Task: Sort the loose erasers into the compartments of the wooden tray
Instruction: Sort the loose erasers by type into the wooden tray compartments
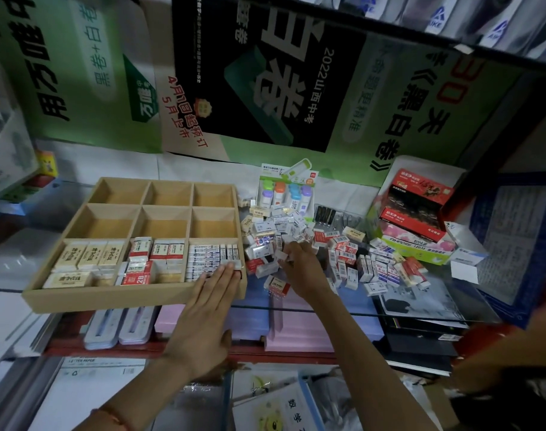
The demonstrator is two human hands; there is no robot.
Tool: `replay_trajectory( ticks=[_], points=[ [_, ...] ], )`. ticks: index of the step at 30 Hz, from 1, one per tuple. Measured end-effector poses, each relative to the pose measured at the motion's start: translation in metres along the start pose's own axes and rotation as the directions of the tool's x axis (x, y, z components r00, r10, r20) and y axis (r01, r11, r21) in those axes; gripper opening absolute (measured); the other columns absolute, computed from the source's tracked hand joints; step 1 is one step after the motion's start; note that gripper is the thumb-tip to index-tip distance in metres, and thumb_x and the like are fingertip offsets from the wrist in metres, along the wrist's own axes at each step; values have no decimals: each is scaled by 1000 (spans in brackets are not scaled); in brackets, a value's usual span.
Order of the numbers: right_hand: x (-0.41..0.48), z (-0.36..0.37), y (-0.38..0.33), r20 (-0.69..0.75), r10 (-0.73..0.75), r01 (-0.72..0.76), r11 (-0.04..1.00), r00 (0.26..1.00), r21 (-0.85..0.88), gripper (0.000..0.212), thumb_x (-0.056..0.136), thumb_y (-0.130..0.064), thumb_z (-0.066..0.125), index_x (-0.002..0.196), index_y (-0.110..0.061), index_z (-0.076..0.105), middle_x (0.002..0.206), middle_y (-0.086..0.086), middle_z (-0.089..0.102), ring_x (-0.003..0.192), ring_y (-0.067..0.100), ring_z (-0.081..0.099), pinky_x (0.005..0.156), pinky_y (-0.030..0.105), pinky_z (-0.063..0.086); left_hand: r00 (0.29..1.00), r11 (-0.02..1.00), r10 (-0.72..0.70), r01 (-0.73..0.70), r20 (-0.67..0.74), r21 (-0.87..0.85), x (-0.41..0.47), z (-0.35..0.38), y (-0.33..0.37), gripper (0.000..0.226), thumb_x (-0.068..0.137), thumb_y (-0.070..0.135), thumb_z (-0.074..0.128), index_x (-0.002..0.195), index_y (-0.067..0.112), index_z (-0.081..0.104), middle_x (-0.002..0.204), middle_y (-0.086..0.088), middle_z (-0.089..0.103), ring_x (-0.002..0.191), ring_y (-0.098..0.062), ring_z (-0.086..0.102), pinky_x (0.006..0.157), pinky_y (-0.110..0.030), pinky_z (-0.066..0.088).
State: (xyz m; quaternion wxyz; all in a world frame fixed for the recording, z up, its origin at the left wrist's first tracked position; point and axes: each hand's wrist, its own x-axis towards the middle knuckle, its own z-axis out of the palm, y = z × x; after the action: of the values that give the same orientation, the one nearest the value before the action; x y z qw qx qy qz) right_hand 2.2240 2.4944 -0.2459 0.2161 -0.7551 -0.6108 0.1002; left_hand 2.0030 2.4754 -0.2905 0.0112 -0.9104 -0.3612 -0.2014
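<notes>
A wooden tray (169, 209) with nine compartments sits on a glass counter. Its near row holds cream erasers (88, 255) at left, red-and-white 2B erasers (141, 265) in the middle and blue-striped white erasers (204, 256) at right. The other compartments hold nothing. My left hand (208, 309) lies flat over the tray's near right corner, straight fingertips pressing a white eraser (234, 264) into the right compartment. My right hand (302, 269) reaches into the loose eraser pile (299, 234) right of the tray and pinches a small white eraser (282, 256).
More loose erasers (386, 269) spread to the right on the glass. Behind the pile stands a pack of correction tapes (284, 191). Red and pink boxes (414, 219) sit at the back right. Posters cover the back wall. Pencil cases (119, 329) lie under the glass.
</notes>
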Motion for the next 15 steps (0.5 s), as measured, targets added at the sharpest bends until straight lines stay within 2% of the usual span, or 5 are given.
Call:
replay_trajectory(
  ticks=[3, 5, 7, 11, 15],
  points=[
    [-2, 0, 4, -5, -13, 13, 998, 1000, 66, 22, 91, -15, 54, 111, -5, 57, 106, 9, 59, 80, 11, 55, 66, 10, 41, 1000, 1000, -1, 1, 3, -12, -1, 0, 0, 105, 57, 33, 58, 147, 5, 12, 157, -8, 5, 143, -23, 8, 112, -40, 12],
    [-2, -3, 6, -51, 58, -46, 977, 997, 208, 14, 90, -10, 56, 102, -3, 59, 86, 2, 59, 69, 9, 52, 51, 5, 36, 1000, 1000, 1, -1, 10, -20, -1, -1, 0, 106, 57, 35, 57, 147, 7, 9, 157, -5, -3, 142, -21, 7, 111, -39, 12],
    [-2, -8, 10, -124, 152, -104, 939, 980, 327, 6, 89, -12, 59, 87, -7, 58, 72, -3, 54, 64, 10, 49, 47, 7, 34, 1000, 1000, 1, 0, 16, -28, -1, -1, -1, 109, 57, 37, 56, 148, 9, 5, 157, -4, -6, 143, -20, 5, 111, -38, 11],
    [-3, -21, 11, -89, 212, -135, 839, 973, 527, 27, 88, -18, 62, 65, -8, 52, 57, 0, 47, 51, 10, 41, 45, 15, 32, 999, 999, -17, 18, 34, -29, 0, -5, -3, 111, 56, 39, 57, 149, 10, 2, 154, -5, 16, 144, -16, -2, 111, -35, 11],
    [-11, -20, 11, -30, 183, -165, 936, 983, 312, 22, 86, -11, 62, 67, -16, 51, 67, -2, 54, 61, 12, 50, 52, 22, 35, 997, 999, -22, 25, 80, -35, 1, -13, -3, 115, 54, 40, 58, 149, 10, 2, 148, -9, 28, 144, -14, -5, 111, -32, 10]
  ],
)
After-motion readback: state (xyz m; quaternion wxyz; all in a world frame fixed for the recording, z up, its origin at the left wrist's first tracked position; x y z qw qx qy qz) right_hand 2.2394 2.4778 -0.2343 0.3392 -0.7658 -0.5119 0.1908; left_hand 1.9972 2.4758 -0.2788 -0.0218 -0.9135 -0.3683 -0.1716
